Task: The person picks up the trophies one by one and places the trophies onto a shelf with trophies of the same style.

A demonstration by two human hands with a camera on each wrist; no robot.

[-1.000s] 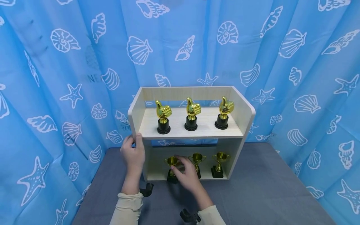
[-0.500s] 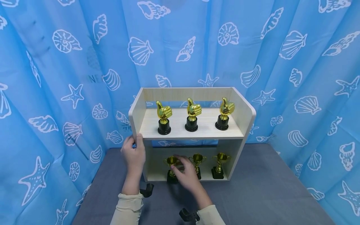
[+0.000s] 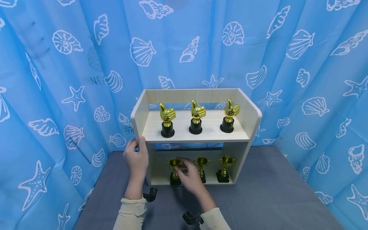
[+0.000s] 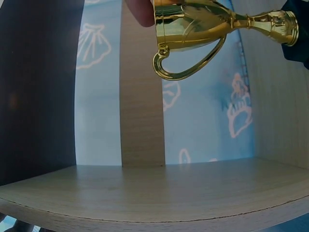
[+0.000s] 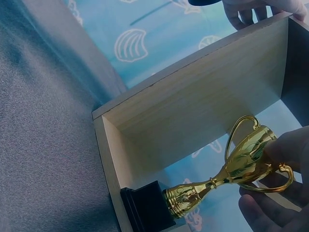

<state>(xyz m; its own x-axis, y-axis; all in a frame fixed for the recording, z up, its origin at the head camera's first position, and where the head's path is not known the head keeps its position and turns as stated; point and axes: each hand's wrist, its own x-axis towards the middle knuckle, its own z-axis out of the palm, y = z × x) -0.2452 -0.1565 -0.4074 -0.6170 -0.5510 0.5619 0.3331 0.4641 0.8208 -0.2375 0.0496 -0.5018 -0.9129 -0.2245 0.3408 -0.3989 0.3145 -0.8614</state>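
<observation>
My right hand [image 3: 189, 176] pinches a gold cup trophy [image 5: 246, 157] by its bowl and handle, at the left end of the lower shelf. The trophy is upright; its black base [image 5: 147, 205] is at the shelf's front edge, and I cannot tell whether it touches the board. In the left wrist view the same gold cup [image 4: 193, 24] shows with a fingertip at its rim. My left hand [image 3: 137, 156] grips the left side panel of the pale wooden shelf unit [image 3: 139, 123], thumb at the front edge by the middle board.
Two more cup trophies, a middle one [image 3: 202, 162] and a right one [image 3: 223, 169], stand on the lower level. Three gold thumbs-up trophies [image 3: 196, 116] line the upper board. Grey cloth [image 3: 267, 191] covers the table, and a blue shell-print curtain [image 3: 184, 38] hangs behind.
The right hand and its cup trophy have shifted slightly back and left, toward the shelf's inside. My left hand keeps its grip on the side panel.
</observation>
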